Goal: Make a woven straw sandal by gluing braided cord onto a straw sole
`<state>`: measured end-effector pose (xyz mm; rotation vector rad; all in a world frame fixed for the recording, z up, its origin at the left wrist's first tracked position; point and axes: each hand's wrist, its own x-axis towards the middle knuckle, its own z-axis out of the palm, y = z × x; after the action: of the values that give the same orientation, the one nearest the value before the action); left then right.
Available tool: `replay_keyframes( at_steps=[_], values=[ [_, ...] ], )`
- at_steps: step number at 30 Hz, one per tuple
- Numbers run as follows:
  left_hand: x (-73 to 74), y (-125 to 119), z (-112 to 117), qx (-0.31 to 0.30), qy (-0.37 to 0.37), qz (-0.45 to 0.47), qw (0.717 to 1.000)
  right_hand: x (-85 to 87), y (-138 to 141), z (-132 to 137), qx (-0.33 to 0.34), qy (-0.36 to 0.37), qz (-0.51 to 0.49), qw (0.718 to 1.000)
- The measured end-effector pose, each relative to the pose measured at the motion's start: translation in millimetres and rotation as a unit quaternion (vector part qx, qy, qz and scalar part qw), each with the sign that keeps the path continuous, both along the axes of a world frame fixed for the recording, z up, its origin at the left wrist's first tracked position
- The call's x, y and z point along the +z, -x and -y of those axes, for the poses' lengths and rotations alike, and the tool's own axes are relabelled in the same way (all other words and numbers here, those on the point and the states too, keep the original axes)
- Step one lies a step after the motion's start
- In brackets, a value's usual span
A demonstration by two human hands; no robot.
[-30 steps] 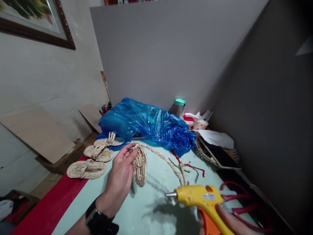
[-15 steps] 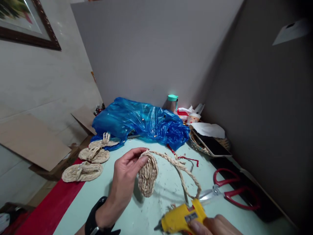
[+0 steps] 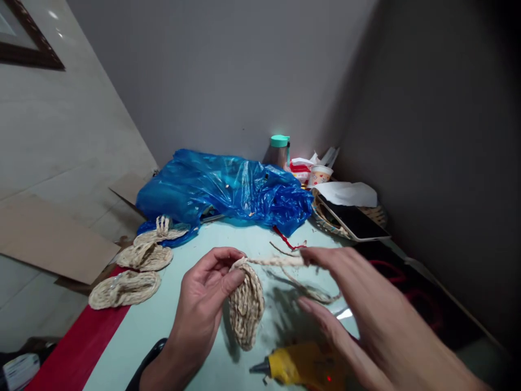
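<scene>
My left hand point(image 3: 207, 304) pinches the top end of a small woven straw sole point(image 3: 246, 307), which hangs upright over the table. From its top a braided straw cord point(image 3: 280, 262) runs right, its tail curling down behind my right hand. My right hand point(image 3: 366, 309) has thumb and fingers spread, the fingertips at the cord; whether they touch it I cannot tell. Below lies a yellow hot glue gun point(image 3: 293, 365) on the table, nozzle to the left, partly behind my right hand. Red-handled scissors point(image 3: 423, 309) are mostly hidden by that hand.
Several finished-looking straw sandals point(image 3: 124, 289) line the left side, near a red strip point(image 3: 77, 347). A blue plastic bag point(image 3: 228, 187) lies at the back. Behind it stand a green-lidded bottle point(image 3: 279, 151) and paper cup point(image 3: 320, 175); a phone point(image 3: 350, 217) rests on a basket point(image 3: 325, 220).
My right hand has let go of the glue gun, leaving it on the table, and has risen to the cord with fingers apart. My left hand still holds the sole. The view has shifted slightly.
</scene>
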<state>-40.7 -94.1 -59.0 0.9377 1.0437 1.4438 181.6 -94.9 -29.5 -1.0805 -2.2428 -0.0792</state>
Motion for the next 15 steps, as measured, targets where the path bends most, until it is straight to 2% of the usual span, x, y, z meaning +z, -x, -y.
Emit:
replay_keyframes(
  at_steps=[4,9,12,15],
  values=[
    [1.6,0.0,1.2,0.003,0.009,-0.007,1.0,-3.7,12.6,-12.0,0.045,0.031,0.01,0.998],
    [6.1,-3.9,2.8,0.0,0.057,-0.021,0.998,-6.0,9.6,-12.5,0.13,0.04,-0.086,0.987],
    [7.6,-8.7,3.6,0.018,0.071,-0.048,0.996,-8.9,5.1,-7.4,0.133,-0.004,-0.103,0.986],
    [8.4,-12.9,4.2,0.034,0.071,-0.081,0.994,-8.8,3.9,-1.0,0.12,-0.004,-0.05,0.992]
  ],
)
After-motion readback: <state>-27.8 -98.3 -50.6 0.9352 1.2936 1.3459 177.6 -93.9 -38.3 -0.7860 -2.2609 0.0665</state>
